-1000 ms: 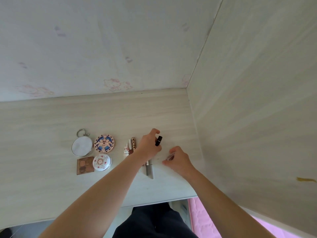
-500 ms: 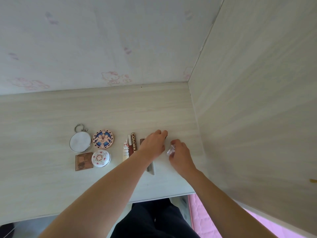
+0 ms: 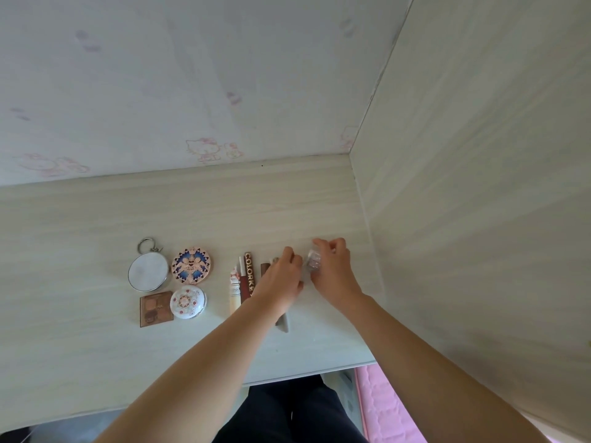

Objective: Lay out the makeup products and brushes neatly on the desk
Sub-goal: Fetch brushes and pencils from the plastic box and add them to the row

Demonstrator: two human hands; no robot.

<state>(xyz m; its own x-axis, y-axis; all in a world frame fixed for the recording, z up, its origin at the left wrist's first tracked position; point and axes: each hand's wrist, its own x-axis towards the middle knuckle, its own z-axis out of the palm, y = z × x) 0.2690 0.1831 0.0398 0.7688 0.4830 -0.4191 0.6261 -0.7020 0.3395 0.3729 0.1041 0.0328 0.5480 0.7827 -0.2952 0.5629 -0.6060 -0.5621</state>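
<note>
On the pale wood-grain tabletop (image 3: 96, 346), toward its right side, a row of slim makeup sticks lies side by side, all pointing away from the person: a cream tube with a pink figure (image 3: 234, 290), a thin white stick (image 3: 242, 266), a brown tube lettered COLORKEY (image 3: 248, 274), and further sticks mostly hidden under the left hand (image 3: 281, 282). A grey handle end (image 3: 282, 324) pokes out below that wrist toward the near edge. The left hand rests palm down over the row with fingers loosely curled; whether it grips anything cannot be told. Just to its right, the right hand (image 3: 332, 270) pinches a small clear, glittery container (image 3: 314, 262) between thumb and fingertips, close to the left hand's knuckles.

To the left, apart from the sticks, four compacts sit in a tidy two-by-two block: a round mirror with a key ring (image 3: 148, 271), a blue-and-rose-gold round compact (image 3: 191, 266), a brown square eyeshadow palette (image 3: 156, 308) and a white domed floral compact (image 3: 188, 302).

A wood panel (image 3: 479, 187) rises just right of the right hand, leaving little room there. Bare surface stretches behind the items to the back wall (image 3: 160, 75), far left, and along the near edge.
</note>
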